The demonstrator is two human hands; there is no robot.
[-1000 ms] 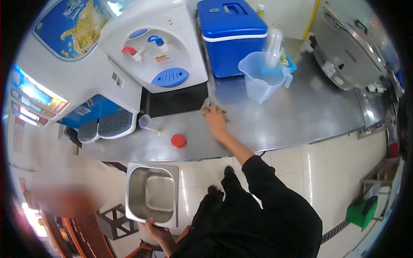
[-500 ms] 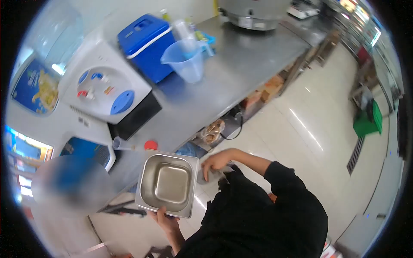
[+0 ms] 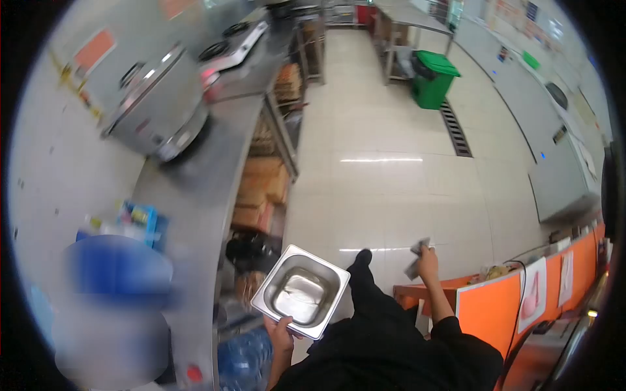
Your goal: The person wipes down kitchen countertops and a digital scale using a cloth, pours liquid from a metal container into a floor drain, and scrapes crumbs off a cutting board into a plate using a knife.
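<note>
Your head camera looks forward and down from above and behind the steel pan (image 3: pixel 301 296), close to it; the wide view takes in tiled floor (image 3: pixel 365 195) beyond the pan, counter (image 3: pixel 199 176) left of it, orange partition (image 3: pixel 488 319) right of it.

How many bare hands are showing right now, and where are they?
2. The left hand grips the near edge of the steel pan; the right hand, farther right, holds what looks like a grey cloth. Others may be hidden.

Two hands (image 3: pixel 282 335) (image 3: pixel 428 263), one metal pan (image 3: pixel 302 293), one cloth (image 3: pixel 413 269), one green bin (image 3: pixel 435 83), one big pot (image 3: pixel 160 107), one red lid (image 3: pixel 194 373).
</note>
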